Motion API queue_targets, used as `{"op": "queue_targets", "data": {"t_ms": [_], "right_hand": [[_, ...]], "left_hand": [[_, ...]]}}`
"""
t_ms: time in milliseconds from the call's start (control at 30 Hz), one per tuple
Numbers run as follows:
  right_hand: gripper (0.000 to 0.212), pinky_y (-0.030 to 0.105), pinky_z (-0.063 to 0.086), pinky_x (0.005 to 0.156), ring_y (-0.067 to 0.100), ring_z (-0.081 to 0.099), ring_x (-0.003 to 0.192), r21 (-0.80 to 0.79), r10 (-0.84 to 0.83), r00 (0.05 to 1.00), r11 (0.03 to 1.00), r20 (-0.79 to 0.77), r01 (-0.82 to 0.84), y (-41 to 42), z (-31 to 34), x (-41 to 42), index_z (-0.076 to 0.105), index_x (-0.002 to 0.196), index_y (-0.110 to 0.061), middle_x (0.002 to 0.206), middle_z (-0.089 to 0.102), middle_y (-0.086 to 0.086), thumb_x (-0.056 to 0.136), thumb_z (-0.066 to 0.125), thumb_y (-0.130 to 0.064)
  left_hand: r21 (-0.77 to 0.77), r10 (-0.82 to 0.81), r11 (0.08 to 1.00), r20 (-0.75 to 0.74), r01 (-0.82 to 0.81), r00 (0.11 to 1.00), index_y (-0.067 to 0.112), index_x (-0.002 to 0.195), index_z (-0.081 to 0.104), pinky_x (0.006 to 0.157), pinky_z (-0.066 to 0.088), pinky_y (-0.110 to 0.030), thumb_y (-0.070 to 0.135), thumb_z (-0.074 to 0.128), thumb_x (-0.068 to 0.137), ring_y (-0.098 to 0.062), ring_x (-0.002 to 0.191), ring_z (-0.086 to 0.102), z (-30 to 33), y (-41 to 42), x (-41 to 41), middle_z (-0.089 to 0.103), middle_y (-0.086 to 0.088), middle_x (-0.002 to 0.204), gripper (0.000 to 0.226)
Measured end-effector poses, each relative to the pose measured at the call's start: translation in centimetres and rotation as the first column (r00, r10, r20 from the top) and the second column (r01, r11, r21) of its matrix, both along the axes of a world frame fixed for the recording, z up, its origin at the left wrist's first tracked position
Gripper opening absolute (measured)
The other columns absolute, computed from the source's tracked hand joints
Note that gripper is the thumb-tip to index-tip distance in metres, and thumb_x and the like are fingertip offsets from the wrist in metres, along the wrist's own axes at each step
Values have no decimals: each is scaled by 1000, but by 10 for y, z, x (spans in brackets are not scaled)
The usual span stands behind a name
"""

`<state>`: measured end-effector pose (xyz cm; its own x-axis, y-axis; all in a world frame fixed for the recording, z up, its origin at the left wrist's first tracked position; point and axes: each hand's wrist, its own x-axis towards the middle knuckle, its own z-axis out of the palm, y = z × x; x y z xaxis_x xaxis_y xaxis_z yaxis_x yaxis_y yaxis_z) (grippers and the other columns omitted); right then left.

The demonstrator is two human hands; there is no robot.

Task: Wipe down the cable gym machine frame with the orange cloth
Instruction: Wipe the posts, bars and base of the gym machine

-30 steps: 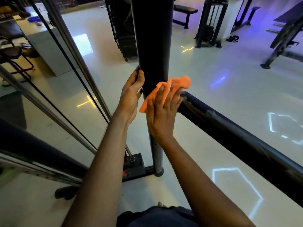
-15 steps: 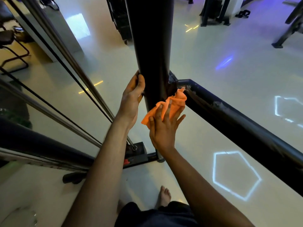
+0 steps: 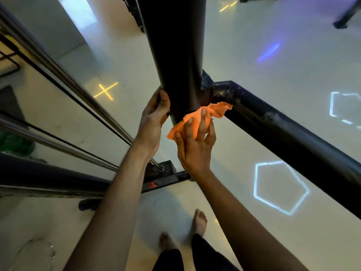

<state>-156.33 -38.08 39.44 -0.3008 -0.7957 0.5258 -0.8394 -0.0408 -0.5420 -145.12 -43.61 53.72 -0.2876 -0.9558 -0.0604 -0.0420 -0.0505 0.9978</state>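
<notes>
Your right hand (image 3: 195, 145) presses the orange cloth (image 3: 197, 118) against the black upright post (image 3: 173, 55) of the cable machine frame, just below the joint where the slanted black side bar (image 3: 283, 137) meets the post. Fingers are spread and nearly straight over the cloth, not curled round it; the palm faces the post. The cloth is bunched: its lower left part lies under your fingers, its upper right part sticks out loose toward the joint and touches the start of the side bar.

Your left hand (image 3: 154, 122) is on the opposite, left side of the same post, at about the same height as the cloth. Thumb and fingers wrap partway round the post, gripping it. The two hands are near each other with the post between them; the left hand does not touch the cloth.

The side bar shows pale scuffed patches near the joint. Left of the post, steel guide rods (image 3: 64, 79) and a thin black cable run down at a slant to the frame's base (image 3: 164, 173) on the floor (image 3: 254, 55). Your bare feet (image 3: 199, 222) stand on the floor below your arms. Light patterns lie on the floor: a white pentagon (image 3: 281, 187) at right, a yellow cross (image 3: 106, 91) at left.
</notes>
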Motion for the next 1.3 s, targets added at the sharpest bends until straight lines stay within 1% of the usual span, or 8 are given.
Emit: {"op": "queue_targets", "data": {"t_ms": [100,233,467,600,867,1033,1167,1300], "right_hand": [[67,62,17,127,53,9,161,79,-61,996,995,-60,65,6,-4,2,28,164,-28,180,9,15,110,57,-55],[78,60,0,132,58,3,161,-7,-159,982,987,-104,159,0,19,0,10,167,-31,179,8,18,109,52,-63],[89,61,33,125,37,-13,166,-196,60,998,979,10,-57,-27,-4,-5,-26,164,-47,175,-33,-5,113,47,-51],[100,68,46,117,43,-4,167,-127,79,996,988,-36,-83,-11,-44,0,-24,165,-46,177,-30,-2,112,61,-39],[91,62,10,134,54,-4,163,-418,54,997,906,-55,-72,-47,-21,-8,-15,168,-47,180,-9,9,112,55,-39],[87,72,39,120,50,5,164,-235,104,976,961,-191,-148,-17,-133,-17,-13,170,-44,179,-24,2,112,51,-54],[71,74,16,126,53,2,164,-280,-11,955,957,-296,-75,-25,-128,-24,27,172,-25,180,7,18,113,42,-61],[71,75,12,128,48,-11,165,-455,17,965,879,-262,-139,-41,-104,-23,26,171,-23,180,-1,18,112,53,-51]], "left_hand": [[10,-18,1000,32,17,999,33,160,46,124,42,-53,52,42,110,-14,144,55,-7,1,2,60,8,154,54],[-4,-75,997,65,75,995,34,160,46,122,43,-54,50,39,113,-14,142,57,-17,-6,8,61,10,152,50],[-118,-158,979,62,165,985,34,159,46,119,48,-40,46,36,116,-10,140,59,-50,-22,16,62,14,150,46],[-190,-175,965,61,183,983,32,161,44,118,49,-38,45,37,115,-10,143,56,-72,-19,17,59,13,154,48],[-157,-201,968,-22,196,979,29,153,53,113,51,-43,42,34,116,-16,136,62,-93,-27,19,65,9,146,43],[-195,-152,971,-61,137,987,33,149,56,121,45,-47,47,39,114,-17,137,61,-117,-24,14,67,10,145,42],[-207,-174,970,-211,130,962,21,135,70,117,47,-47,49,43,112,-28,130,64,-134,-22,17,73,-5,130,45],[-344,-208,926,-128,154,970,16,116,72,101,54,-47,55,48,109,-25,106,68,-155,-29,14,71,-9,108,46]]}}
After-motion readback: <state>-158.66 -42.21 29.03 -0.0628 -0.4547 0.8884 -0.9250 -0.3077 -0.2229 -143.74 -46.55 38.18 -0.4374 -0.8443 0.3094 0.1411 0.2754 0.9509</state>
